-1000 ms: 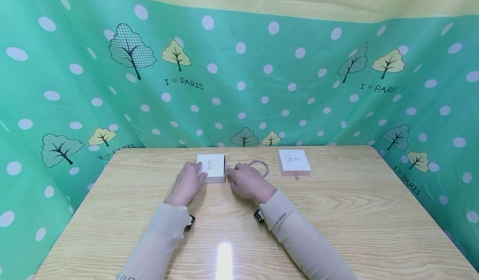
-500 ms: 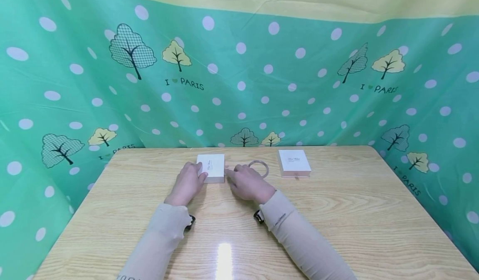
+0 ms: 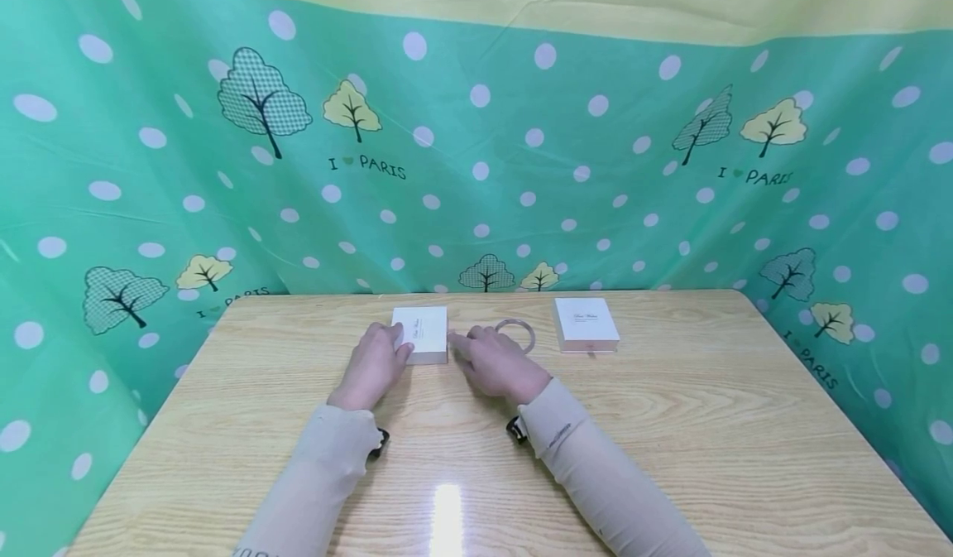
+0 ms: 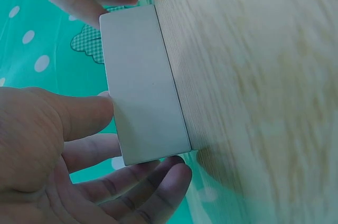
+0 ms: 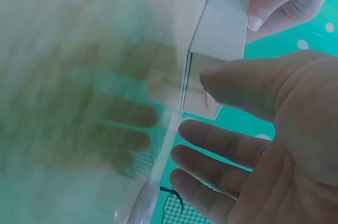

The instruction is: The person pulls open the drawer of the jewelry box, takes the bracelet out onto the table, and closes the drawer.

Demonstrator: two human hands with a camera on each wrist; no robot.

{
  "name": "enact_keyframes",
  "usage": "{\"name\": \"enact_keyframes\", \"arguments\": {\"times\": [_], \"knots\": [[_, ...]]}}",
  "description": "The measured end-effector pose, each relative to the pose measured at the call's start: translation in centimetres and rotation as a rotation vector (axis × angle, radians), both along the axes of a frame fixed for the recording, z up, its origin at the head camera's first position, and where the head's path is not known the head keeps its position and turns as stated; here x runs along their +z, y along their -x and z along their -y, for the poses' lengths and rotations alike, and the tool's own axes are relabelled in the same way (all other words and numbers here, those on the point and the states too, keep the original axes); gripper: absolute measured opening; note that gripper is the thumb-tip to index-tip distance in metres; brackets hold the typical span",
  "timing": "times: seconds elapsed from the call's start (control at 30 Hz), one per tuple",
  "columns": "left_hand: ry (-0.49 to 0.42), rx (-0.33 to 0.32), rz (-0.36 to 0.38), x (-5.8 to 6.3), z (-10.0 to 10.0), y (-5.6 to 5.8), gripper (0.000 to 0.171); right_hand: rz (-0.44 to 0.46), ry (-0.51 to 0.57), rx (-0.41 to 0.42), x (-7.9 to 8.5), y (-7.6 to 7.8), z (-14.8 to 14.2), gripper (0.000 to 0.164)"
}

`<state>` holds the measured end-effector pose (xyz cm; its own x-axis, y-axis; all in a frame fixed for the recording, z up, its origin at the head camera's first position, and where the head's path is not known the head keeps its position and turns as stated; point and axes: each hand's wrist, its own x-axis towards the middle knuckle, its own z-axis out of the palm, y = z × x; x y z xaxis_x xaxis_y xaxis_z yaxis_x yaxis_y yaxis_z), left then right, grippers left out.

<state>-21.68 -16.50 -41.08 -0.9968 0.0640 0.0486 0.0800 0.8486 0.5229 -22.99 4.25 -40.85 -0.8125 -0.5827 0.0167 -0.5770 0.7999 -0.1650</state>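
A small white drawer-style box [image 3: 428, 325] with fine print on its lid lies flat on the table. My left hand [image 3: 370, 365] grips its left end, thumb along the near top edge and fingers round the end, as the left wrist view shows. At the opposite end, my right hand [image 3: 495, 362] holds its thumb against the drawer front, beside a pink ribbon tab [image 5: 205, 100]. Its other fingers are extended below, holding nothing. Just behind the right hand lies a translucent bangle [image 3: 532, 335], partly hidden by that hand.
A second white box [image 3: 585, 322] with similar print stands to the right of the bangle, its ribbon end facing the near side. The wooden table [image 3: 476, 441] ends at a green dotted curtain [image 3: 476, 168] behind the boxes.
The dark gap at the box's right end has disappeared as the drawer slid left into its sleeve. Both hands stay in nearly the same place; the bangle and second box are unmoved.
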Motion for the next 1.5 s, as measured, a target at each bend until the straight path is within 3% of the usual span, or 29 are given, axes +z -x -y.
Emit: {"name": "enact_keyframes", "arguments": {"times": [0.2,0.5,0.83,1.07,1.5], "knots": [[0.027,0.011,-0.024,0.0,0.0,-0.2,0.05,0.012,0.065,-0.03,0.2,0.4,-0.2,0.046],[0.092,0.101,-0.04,0.1,0.1,-0.3,0.049,0.005,0.137,-0.084,0.8,1.9,0.7,0.04],[0.094,0.14,0.076,0.1,0.5,-0.2,0.047,0.028,0.19,-0.122,0.4,4.2,2.4,0.052],[0.097,0.15,0.103,0.1,0.4,-0.2,0.048,0.084,0.201,-0.145,0.1,4.4,3.3,0.062],[0.083,0.125,0.092,0.0,0.4,-0.1,0.05,0.155,0.197,-0.144,-0.1,4.3,3.5,0.062]]}}
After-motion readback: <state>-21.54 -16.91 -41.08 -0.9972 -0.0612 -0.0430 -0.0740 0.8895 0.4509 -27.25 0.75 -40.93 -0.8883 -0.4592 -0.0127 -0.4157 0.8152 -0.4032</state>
